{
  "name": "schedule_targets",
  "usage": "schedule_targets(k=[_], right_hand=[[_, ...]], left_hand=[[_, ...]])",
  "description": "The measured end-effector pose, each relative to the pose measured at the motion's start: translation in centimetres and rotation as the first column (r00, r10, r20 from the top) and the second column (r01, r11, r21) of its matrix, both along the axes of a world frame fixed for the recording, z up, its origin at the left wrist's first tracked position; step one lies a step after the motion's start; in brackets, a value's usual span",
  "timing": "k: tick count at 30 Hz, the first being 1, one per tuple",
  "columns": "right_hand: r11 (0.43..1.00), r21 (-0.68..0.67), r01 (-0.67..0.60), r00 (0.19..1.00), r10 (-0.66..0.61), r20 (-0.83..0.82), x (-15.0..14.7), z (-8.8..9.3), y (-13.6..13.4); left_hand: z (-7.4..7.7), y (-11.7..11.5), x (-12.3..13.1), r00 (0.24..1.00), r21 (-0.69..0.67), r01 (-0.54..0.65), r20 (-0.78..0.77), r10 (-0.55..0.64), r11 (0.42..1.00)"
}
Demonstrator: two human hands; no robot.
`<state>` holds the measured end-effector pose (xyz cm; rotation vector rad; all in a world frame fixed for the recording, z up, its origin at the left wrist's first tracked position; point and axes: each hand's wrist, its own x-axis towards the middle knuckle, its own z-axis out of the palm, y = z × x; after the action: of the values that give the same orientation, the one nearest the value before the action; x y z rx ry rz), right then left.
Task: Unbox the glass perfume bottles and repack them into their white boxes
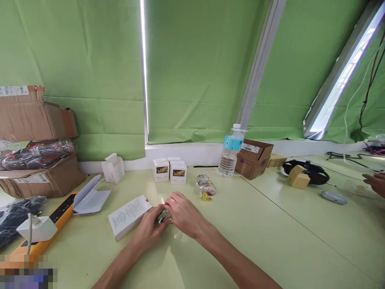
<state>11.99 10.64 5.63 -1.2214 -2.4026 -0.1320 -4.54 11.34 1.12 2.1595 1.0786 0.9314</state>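
Both my hands meet over a small clear glass object [164, 217] on the pale green table [270, 233]. My left hand [148, 229] curls its fingers round the object's near left side. My right hand [184, 214] closes over its right side and top, hiding most of it. A white box with small print [128, 216] lies flat just left of my left hand. Two small glass bottles [205, 184] and a gold cap [204, 196] stand just beyond my right hand.
Three small white boxes [170, 170] stand at the back, an open white box [113, 168] and unfolded white packaging [90, 196] to their left. A water bottle [231, 151], brown cartons [253, 157], an orange power strip [57, 218] and another person's hand [375, 182] at far right.
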Motion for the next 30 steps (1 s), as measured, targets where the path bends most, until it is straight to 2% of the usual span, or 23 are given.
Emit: schedule_targets(k=[3, 8, 13, 16, 18, 19, 22, 24, 25, 27, 28, 30], right_hand=[[0.999, -0.047, -0.017, 0.997, 0.013, -0.080, 0.1, 0.0, 0.1], [1.000, -0.003, 0.002, 1.000, -0.002, 0.002, 0.1, 0.3, -0.1], [0.999, -0.045, -0.013, 0.997, 0.009, -0.071, 0.1, -0.1, -0.1], [1.000, 0.004, -0.017, 1.000, 0.017, -0.021, 0.1, -0.1, 0.0], [0.996, 0.076, -0.034, 0.999, 0.036, -0.016, 0.1, 1.2, -0.2], [0.992, 0.119, -0.045, 0.998, 0.050, -0.043, 0.1, 2.4, -0.4], [0.980, 0.194, -0.037, 0.955, 0.092, -0.283, 0.2, 7.4, -1.3], [0.984, 0.177, -0.002, 0.943, 0.060, -0.326, 0.7, 10.1, -1.8], [0.991, 0.135, 0.023, 0.945, 0.023, -0.326, 1.0, 10.8, -2.0], [0.996, 0.039, 0.081, 0.958, -0.067, -0.277, 2.0, 10.5, -2.0], [0.993, -0.004, 0.118, 0.964, -0.116, -0.239, 2.6, 9.5, -1.8], [0.976, -0.106, 0.189, 0.970, -0.202, -0.133, 3.8, 6.5, -1.2]], left_hand=[[0.0, 0.0, 0.0, 1.000, -0.003, -0.005, -0.006, 0.005, 1.000], [0.1, 0.1, 0.1, 1.000, -0.004, 0.004, -0.006, -0.004, 1.000], [0.0, 0.1, 0.0, 1.000, -0.006, 0.007, -0.021, -0.007, 1.000], [-0.1, 0.2, 0.0, 1.000, -0.005, 0.012, -0.026, -0.012, 1.000], [-0.2, 0.2, 0.0, 1.000, -0.010, 0.015, -0.023, -0.015, 1.000], [-0.2, 0.2, 0.0, 1.000, -0.015, 0.010, -0.020, -0.011, 1.000], [-0.3, 0.1, 0.0, 1.000, -0.034, -0.017, -0.006, 0.017, 0.999], [-0.3, 0.0, -0.1, 1.000, -0.049, -0.018, 0.019, 0.019, 0.999], [-0.2, 0.0, -0.1, 0.999, -0.058, -0.011, 0.032, 0.013, 0.998], [-0.1, -0.1, -0.1, 0.999, -0.079, 0.003, 0.053, 0.001, 0.997], [0.0, -0.2, -0.2, 0.998, -0.085, 0.007, 0.059, -0.002, 0.996], [0.1, -0.3, -0.2, 0.997, -0.083, 0.011, 0.075, -0.004, 0.996]])
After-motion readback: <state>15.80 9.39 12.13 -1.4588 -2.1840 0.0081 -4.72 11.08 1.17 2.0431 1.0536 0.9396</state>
